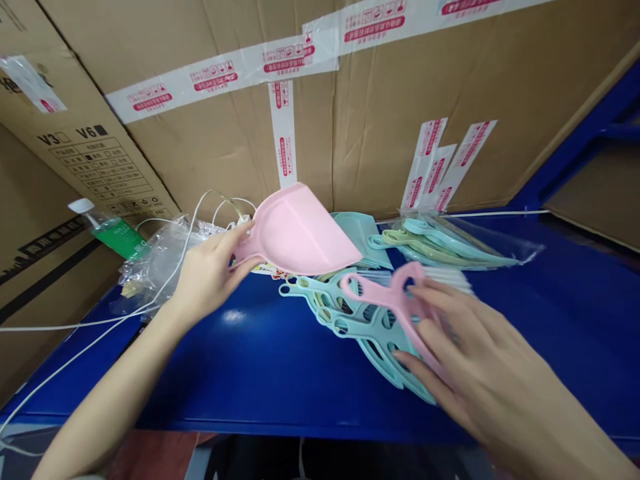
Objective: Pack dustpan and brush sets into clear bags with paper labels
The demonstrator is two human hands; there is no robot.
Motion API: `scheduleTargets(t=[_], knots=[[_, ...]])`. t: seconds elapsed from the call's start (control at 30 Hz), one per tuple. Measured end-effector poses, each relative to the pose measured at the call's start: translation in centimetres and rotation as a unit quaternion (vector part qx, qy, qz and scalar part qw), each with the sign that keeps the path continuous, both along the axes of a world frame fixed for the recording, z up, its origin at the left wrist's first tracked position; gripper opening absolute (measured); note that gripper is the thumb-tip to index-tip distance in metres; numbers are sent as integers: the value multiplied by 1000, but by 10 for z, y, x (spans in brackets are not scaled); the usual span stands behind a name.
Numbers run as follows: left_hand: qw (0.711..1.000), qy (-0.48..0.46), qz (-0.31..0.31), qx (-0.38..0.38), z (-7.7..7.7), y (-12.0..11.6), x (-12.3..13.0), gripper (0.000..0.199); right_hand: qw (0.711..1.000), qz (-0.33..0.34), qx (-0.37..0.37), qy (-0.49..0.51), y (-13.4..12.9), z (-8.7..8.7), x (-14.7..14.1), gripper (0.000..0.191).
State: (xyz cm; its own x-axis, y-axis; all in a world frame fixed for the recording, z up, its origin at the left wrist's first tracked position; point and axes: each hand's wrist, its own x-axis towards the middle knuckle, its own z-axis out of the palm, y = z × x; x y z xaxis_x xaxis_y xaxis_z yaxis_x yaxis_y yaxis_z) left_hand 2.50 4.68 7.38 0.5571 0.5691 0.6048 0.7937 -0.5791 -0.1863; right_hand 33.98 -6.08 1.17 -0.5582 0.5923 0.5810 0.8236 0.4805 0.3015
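My left hand (215, 270) is closed around the handle of a pink dustpan (300, 230), held raised above the blue surface with its wide edge to the right. In my right hand (465, 353) is a pink hand brush (385, 291), gripped by its head, its looped handle pointing left. Below the brush lie several mint-green brushes (357, 320) in an overlapping pile, white bristles showing at the right. Behind the pink dustpan, mint dustpans (357, 233) are partly hidden. A clear bag (450, 243) with mint and olive-green pieces lies to the right of them.
Large taped cardboard boxes (200, 133) stand along the back and left. A green-labelled bottle (113, 230) leans among crumpled clear plastic (155, 257). White cords (100, 327) cross the left side of the blue table (250, 373). A blue frame (565, 147) rises at right.
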Motion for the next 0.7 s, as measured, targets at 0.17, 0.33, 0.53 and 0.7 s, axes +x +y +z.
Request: scheduleTargets(t=[0.17,0.33,0.53,0.7], knots=[[983,102,35,-148,26,46,50,51,998,-1,-36,48,-21,-61,18,38],[943,201,24,-263,45,89,101,47,986,9,-109,122,-24,-77,10,20],[922,253,29,-293,54,115,131,43,967,44,-171,184,-9,-64,8,25],[910,287,29,-298,59,124,142,42,950,59,-229,204,2,-59,4,42]])
